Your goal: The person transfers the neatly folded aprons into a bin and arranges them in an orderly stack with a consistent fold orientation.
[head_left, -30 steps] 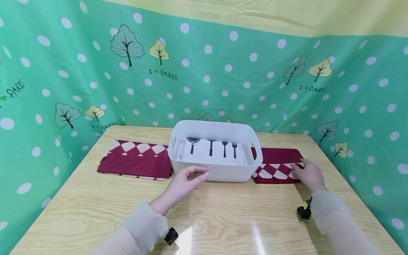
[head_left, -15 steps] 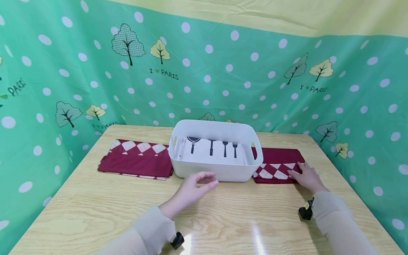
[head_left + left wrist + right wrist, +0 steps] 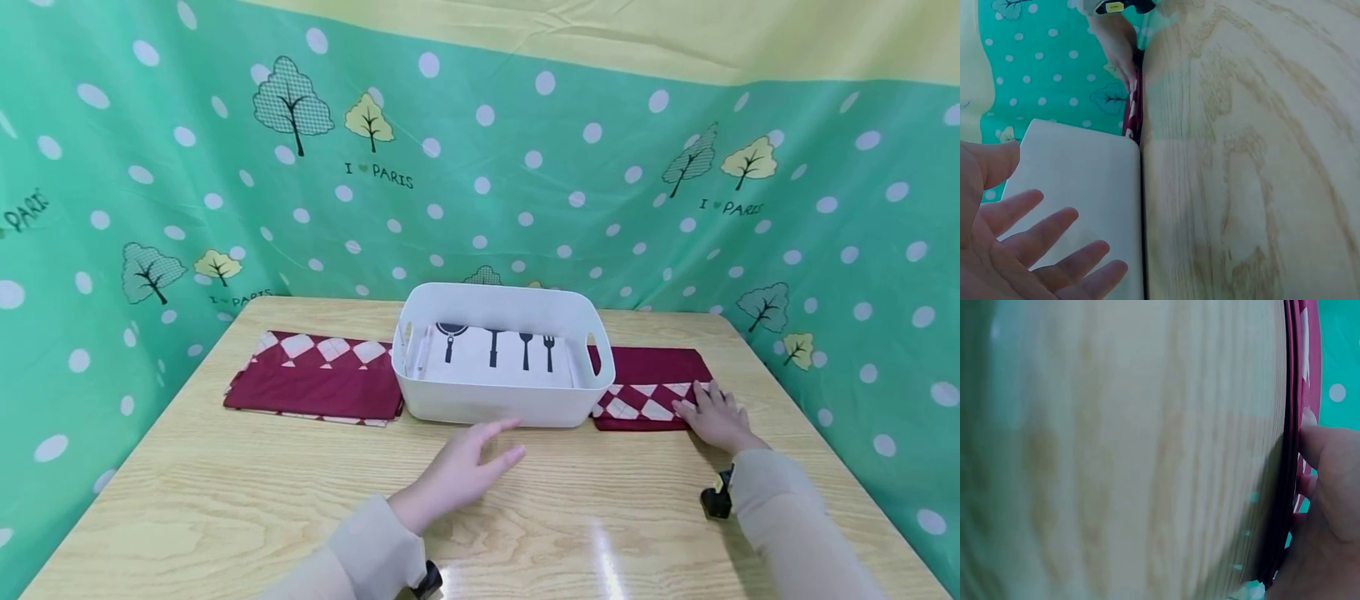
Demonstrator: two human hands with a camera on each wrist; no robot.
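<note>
In the head view a white plastic basket (image 3: 487, 406) stands mid-table, holding a folded white cloth (image 3: 506, 367) printed with dark kitchen utensils. My left hand (image 3: 459, 473) hovers in front of the basket, thumb and fingers spread, nothing held; the left wrist view shows its loose fingers (image 3: 1050, 234) before the basket's white wall. To the right lies a folded maroon cloth (image 3: 651, 364) with a white diamond band, partly behind the basket. My right hand (image 3: 717, 418) rests on this cloth's right end, fingers spread over the top. In the right wrist view the thumb touches the cloth's layered edge (image 3: 1295, 375).
A second folded maroon cloth (image 3: 318, 387) with white diamonds lies left of the basket, its right end close against it. The wooden table (image 3: 247, 500) backs onto a green dotted curtain (image 3: 450, 208) that also rises along both sides.
My left hand has moved right and toward me, and its fingers have spread apart. My right hand has shifted slightly, its fingers now spread over the maroon cloth. The basket and cloths stay put.
</note>
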